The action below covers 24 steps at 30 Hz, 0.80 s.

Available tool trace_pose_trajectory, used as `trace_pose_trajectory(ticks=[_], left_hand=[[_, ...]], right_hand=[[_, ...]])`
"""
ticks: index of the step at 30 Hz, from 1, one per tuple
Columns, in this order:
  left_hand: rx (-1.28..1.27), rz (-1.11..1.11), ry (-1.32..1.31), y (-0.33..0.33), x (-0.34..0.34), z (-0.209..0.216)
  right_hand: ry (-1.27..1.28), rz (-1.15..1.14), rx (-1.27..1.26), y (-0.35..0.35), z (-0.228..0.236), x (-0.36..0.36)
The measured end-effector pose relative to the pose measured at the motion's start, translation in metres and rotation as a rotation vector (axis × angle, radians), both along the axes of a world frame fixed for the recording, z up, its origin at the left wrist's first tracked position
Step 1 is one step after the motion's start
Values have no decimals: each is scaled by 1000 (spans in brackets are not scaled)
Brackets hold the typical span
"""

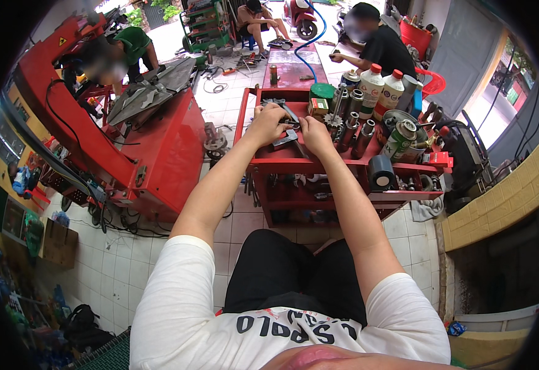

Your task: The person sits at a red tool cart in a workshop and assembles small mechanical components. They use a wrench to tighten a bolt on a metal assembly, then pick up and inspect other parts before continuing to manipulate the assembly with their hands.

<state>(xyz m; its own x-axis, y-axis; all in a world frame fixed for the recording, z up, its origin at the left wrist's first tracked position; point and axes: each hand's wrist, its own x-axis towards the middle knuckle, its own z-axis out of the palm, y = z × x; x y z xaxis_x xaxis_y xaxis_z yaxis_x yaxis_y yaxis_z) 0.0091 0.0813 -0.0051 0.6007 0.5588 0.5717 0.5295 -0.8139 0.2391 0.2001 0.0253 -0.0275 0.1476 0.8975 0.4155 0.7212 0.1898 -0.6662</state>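
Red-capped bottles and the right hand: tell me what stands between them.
In the head view, upright metal cylinders and a toothed metal piece stand between the right hand and the red-capped bottles.

Well toward the wearer from the fingers of both hands, bold black lettering, with smaller red print, crosses the white shirt. Right of and beyond the fingers of the right hand, two white bottles with red caps carry printed labels; right of those fingers, a green spray can bears white lettering. Far left of the left hand's fingers, a yellow warning triangle marks the red machine.
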Motion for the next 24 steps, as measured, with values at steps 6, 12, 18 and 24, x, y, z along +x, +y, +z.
trace_pose_trajectory(ticks=[6,12,18,24], left_hand=[[-13,17,19,3,-2,-2],[6,-2,-84,3,0,-3],[-5,-3,-31,8,-2,-7],[-9,26,-14,13,-2,-9]], right_hand=[[150,90,146,-5,0,-3],[160,65,-48,1,1,1],[124,102,22,-9,6,-2],[248,89,42,-6,5,-4]])
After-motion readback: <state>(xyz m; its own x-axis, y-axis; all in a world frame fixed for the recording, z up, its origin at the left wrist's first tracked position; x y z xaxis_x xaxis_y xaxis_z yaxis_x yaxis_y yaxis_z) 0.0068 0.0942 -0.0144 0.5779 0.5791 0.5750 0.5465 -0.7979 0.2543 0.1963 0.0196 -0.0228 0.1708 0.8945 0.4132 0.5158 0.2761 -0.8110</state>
